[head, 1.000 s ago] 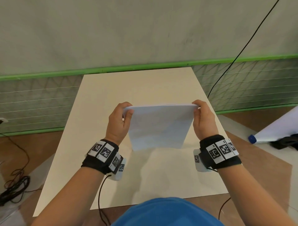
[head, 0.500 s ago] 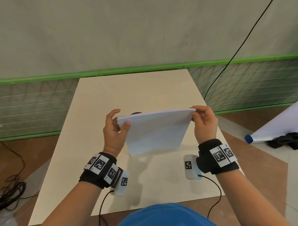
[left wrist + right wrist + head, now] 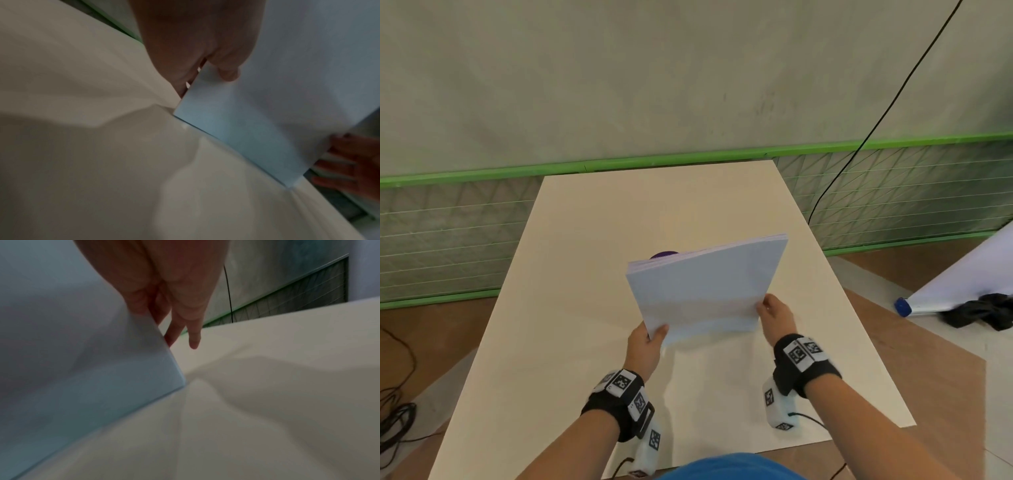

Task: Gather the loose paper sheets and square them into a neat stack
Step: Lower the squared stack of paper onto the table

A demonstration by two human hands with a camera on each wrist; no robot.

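A stack of white paper sheets (image 3: 705, 291) stands on its near edge on the pale table (image 3: 571, 308) and leans away from me. My left hand (image 3: 655, 334) pinches the stack's near left corner, thumb on the front face. In the left wrist view the left hand (image 3: 216, 71) has its thumb on the sheets (image 3: 267, 105), whose lower edge touches the table. My right hand (image 3: 765, 306) holds the near right edge. In the right wrist view its fingers (image 3: 193, 337) lie behind the paper (image 3: 82, 369). The sheet edges look roughly even.
A small purple object (image 3: 664, 255) peeks out behind the stack's top edge. On the floor at the right lie a white roll with a blue cap (image 3: 962, 284) and a black cloth (image 3: 979, 311). Cables (image 3: 393, 421) lie on the left floor. A green-trimmed mesh fence runs behind the table.
Both hands have slid from the stack's top corners down to its near lower corners. The stack has tipped away from me, its top edge now farther off.
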